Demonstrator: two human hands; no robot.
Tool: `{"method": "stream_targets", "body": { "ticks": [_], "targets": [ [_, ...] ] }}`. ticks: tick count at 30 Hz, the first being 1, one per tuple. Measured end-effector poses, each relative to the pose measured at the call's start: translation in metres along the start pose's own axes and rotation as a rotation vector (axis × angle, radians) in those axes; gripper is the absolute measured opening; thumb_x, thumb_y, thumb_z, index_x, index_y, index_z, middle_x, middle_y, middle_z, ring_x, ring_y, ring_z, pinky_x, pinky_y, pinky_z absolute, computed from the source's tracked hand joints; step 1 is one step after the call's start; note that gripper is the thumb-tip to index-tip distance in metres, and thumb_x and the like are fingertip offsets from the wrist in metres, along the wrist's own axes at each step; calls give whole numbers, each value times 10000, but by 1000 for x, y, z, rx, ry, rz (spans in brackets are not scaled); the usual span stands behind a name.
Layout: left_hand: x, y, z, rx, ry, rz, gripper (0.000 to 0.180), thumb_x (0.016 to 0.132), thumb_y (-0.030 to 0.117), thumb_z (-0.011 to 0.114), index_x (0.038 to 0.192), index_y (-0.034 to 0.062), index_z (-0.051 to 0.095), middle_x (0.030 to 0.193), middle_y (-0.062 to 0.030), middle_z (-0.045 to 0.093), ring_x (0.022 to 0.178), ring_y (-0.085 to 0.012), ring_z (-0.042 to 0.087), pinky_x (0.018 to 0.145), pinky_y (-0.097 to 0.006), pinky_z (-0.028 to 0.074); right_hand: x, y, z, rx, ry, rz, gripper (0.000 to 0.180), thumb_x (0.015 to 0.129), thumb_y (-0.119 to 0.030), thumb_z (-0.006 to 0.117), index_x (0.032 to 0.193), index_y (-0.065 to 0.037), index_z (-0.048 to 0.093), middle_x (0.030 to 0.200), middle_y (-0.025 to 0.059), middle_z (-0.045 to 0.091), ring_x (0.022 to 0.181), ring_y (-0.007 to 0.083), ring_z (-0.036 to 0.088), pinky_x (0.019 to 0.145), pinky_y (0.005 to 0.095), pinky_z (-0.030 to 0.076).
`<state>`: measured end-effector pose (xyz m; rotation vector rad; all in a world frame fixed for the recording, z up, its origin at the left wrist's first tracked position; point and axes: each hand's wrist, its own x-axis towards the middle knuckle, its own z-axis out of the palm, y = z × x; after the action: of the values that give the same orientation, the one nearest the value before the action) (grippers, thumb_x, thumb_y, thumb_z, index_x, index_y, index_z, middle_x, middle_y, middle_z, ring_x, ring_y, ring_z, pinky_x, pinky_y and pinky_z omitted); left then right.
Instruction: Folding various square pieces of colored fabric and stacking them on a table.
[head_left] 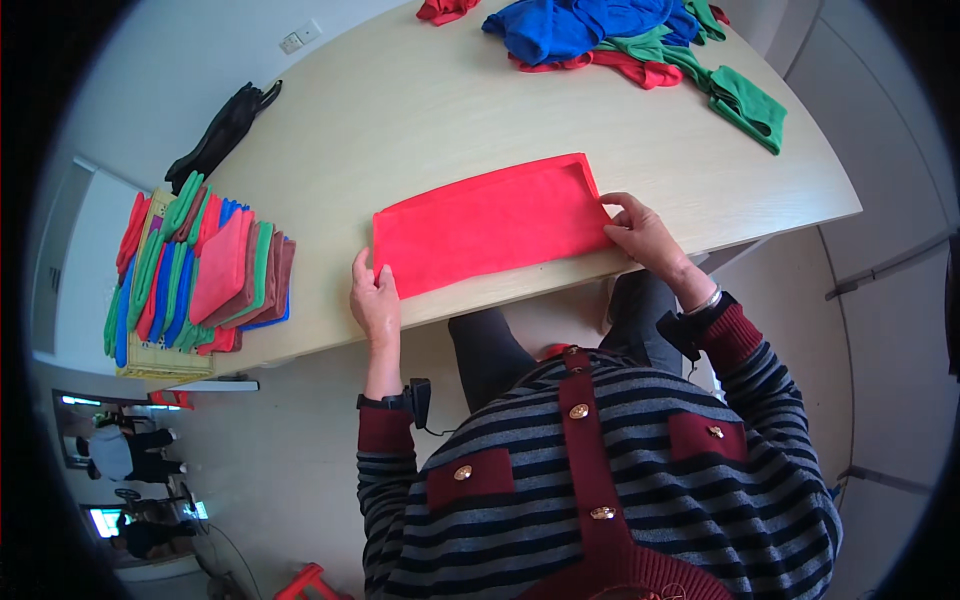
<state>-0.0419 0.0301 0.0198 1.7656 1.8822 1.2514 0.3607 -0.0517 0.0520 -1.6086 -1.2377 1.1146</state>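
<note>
A red cloth [490, 230], folded into a long rectangle, lies flat near the front edge of the table. At its left end is my left hand [378, 305], thumb on the near corner and fingers curled at the side edge. My right hand [645, 235] pinches the right end between thumb and fingers, a little below the far corner. The far edge of the cloth shows a doubled layer. Between the two hands the fabric is mostly smooth.
Stacks of folded red, green, blue and brown cloths [225, 265] stand in a yellow patterned container [165, 360] at the left. A black umbrella [220, 130] lies behind them. Loose blue cloths [575, 28] and a green cloth [750, 105] heap at the far right.
</note>
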Motion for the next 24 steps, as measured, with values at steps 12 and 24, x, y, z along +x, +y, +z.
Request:
{"method": "stream_targets", "body": {
  "ticks": [12, 24],
  "targets": [
    [-22, -12, -6, -256, 23, -26, 349, 944, 71, 621, 1289, 32, 587, 632, -11, 498, 579, -93, 425, 579, -274, 409, 0, 7, 9, -18, 86, -51, 396, 944, -94, 623, 1336, -99, 569, 793, -17, 593, 669, 49, 515, 561, 213, 415],
    [-37, -7, -10, -460, 33, -107, 336, 957, 24, 583, 1293, 5, 581, 645, 34, 463, 613, -54, 384, 572, -228, 369, -4, 13, 3, 83, 122, -50, 363, 914, -66, 621, 1276, -75, 600, 829, 27, 653, 725, 89, 568, 641, 254, 475]
  ]
}}
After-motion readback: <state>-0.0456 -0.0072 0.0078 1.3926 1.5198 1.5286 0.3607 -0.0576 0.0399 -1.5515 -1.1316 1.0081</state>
